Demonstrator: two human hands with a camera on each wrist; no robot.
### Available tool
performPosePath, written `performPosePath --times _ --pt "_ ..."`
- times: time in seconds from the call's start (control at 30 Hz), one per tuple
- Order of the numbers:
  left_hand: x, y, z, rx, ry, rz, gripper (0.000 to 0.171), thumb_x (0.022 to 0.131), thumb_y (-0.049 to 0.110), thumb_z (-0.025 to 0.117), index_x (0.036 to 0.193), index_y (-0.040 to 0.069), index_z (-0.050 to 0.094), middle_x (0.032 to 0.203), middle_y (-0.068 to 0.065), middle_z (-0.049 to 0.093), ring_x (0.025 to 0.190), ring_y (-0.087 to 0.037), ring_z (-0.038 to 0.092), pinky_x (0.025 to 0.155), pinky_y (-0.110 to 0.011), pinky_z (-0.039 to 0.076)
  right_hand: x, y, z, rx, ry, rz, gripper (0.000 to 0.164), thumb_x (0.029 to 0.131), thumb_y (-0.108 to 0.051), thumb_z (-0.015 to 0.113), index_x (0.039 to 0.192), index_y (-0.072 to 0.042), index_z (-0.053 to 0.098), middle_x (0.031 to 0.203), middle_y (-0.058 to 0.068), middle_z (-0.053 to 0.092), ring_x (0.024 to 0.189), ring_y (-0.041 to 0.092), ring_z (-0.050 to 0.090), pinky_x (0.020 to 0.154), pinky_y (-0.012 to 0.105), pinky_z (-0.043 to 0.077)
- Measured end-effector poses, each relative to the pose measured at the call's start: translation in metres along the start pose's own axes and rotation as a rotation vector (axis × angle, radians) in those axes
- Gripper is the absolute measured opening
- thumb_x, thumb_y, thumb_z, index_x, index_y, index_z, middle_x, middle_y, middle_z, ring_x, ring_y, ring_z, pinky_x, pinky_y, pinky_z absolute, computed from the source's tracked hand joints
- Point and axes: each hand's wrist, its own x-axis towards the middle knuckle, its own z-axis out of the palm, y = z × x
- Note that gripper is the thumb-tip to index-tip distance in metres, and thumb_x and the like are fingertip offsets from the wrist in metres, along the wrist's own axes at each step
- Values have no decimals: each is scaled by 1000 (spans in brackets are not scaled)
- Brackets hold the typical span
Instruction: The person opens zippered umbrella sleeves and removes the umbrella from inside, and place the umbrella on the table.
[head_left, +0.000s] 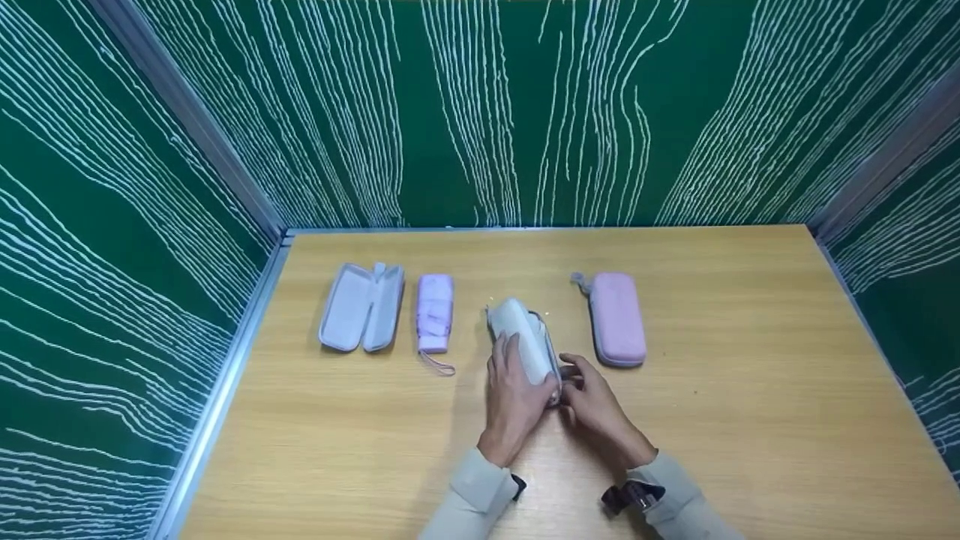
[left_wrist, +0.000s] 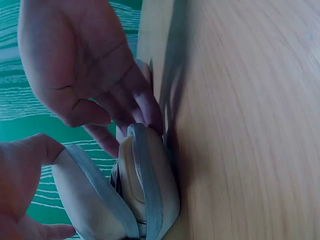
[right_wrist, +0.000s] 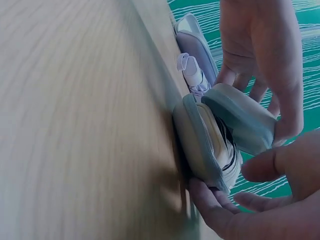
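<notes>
Pale grey-white, oblong zippered case (head_left: 529, 346): probably light, stiff-shelled; rim (left_wrist: 145, 170) best gripped.
Left hand (head_left: 516, 401): curled, lid (left_wrist: 90, 195) held.
Right hand (head_left: 598, 401): half-open, lower shell (right_wrist: 192, 142) touched.

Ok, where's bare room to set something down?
Freest: the table right of the pink case, to the right edge. Also near left, between lilac umbrella, left sleeve and left edge. Crowded: the middle, with left hand and right hand at the pale case, and far left, the open case close beside the umbrella.
</notes>
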Motion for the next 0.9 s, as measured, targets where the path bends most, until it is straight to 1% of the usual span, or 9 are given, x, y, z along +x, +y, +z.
performPosePath --times 0.1,0.17,0.33,0.4,0.47,0.57,0.63,0.77,0.9 --pt "1 -2 -1 -65 0 -29 83 78 24 86 149 0 50 154 -22 50 130 -38 59 104 -49 55 -1 -1 0 41 0 29 46 97 10 49 143 14 50 127 33 65 116 42 66 92 46 61" --pt "2 -5 -2 -111 5 -34 82 78 21 86 148 0 50 152 -22 52 130 -38 59 105 -50 54 -1 -1 0 58 -2 41 44 99 8 50 143 14 50 128 34 64 117 43 65 92 47 61" --pt "1 -10 -7 -221 11 -41 77 80 14 84 147 -3 49 150 -23 53 133 -40 58 109 -52 52 1 -1 0 48 3 66 43 101 5 54 143 12 52 129 35 65 118 40 65 90 40 60" --pt "1 -12 -10 -260 8 -49 77 81 13 82 147 -3 49 150 -24 53 133 -41 58 109 -53 52 2 -1 1 56 0 70 43 101 6 54 143 13 52 128 36 65 115 37 66 87 35 60" --pt "1 -14 -12 -287 8 -63 76 81 12 81 148 -3 48 149 -23 54 132 -41 58 108 -54 52 3 0 1 80 -5 81 43 101 6 54 144 12 51 129 36 65 106 34 69 72 29 59" --pt "0 -17 -17 -317 1 -95 76 80 12 78 149 0 48 149 -21 55 132 -39 59 108 -54 52 3 0 2 113 -16 94 44 101 7 53 145 12 50 128 37 65 93 26 70 54 22 50" --pt "0 -19 -19 -327 -9 -120 77 80 12 77 150 2 47 149 -20 55 132 -38 59 108 -54 52 2 0 2 123 -14 99 45 101 8 54 146 11 51 128 36 65 86 23 69 46 22 44" --pt "0 -22 -24 -348 -36 -152 79 80 13 74 153 3 46 153 -21 53 136 -39 56 112 -54 48 2 -1 3 121 -11 85 45 101 8 55 145 11 51 126 37 66 84 21 69 46 23 44" --pt "1 -28 -28 -356 -52 -131 84 81 10 72 159 5 43 157 -24 50 142 -40 51 117 -55 43 2 0 4 130 -23 79 45 101 8 55 146 11 49 125 36 66 82 21 67 45 23 44"
